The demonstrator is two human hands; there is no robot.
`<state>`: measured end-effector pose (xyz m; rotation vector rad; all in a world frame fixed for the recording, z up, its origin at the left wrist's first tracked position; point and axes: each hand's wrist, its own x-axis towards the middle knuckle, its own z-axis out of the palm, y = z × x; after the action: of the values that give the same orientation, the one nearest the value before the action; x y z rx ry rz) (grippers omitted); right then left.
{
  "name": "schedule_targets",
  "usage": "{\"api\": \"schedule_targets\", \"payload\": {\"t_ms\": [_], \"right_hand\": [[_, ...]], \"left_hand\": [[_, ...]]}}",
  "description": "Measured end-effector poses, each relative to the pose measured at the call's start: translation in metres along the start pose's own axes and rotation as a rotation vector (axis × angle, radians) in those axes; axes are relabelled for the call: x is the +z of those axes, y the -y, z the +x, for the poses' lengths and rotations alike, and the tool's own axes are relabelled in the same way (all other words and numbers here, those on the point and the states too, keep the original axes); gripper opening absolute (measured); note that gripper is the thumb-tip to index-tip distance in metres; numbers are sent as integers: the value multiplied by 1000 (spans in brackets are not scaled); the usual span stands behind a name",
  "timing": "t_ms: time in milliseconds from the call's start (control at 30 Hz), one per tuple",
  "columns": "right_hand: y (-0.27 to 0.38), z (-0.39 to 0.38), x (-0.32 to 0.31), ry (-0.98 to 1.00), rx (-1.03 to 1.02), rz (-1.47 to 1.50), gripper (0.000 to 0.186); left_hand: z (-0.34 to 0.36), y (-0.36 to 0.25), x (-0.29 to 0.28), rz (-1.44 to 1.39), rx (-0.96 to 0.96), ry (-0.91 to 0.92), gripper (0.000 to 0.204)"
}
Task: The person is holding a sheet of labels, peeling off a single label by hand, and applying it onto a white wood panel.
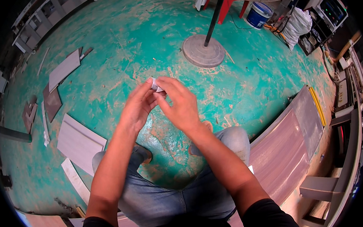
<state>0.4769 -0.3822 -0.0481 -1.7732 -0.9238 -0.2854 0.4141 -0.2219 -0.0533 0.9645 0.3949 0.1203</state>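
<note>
Both hands meet in front of me, above the floor between my knees. A small whitish-grey piece (156,85), perhaps a short roll or folded scrap, is pinched between their fingertips. My left hand (138,104) grips it from the left, with the thumb and fingers closed around its edge. From the right, my right hand (181,106) presses on it, the index finger along the top and the thumb below. The fingers hide part of the piece, so its exact kind does not show.
Grey boards (80,138) lie on the green dusty floor (123,47) at left. Large brownish panels (283,149) with a yellow strip (317,106) stand at right. A round pedestal base (203,51), a blue bucket (259,15) and a white sack (297,27) are farther off.
</note>
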Motion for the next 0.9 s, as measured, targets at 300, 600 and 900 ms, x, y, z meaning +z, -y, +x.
{"api": "schedule_targets", "payload": {"t_ms": [300,600,900], "right_hand": [[-5,3,2,-55,17,6,32],[-3,3,-4,3,70,-67,36],[-10,4,-2,4,-27,-58,34]], "left_hand": [[1,0,1,24,-38,88,49],[-1,-4,3,34,-39,70,49],[-3,-7,4,22,-61,34,42]]}}
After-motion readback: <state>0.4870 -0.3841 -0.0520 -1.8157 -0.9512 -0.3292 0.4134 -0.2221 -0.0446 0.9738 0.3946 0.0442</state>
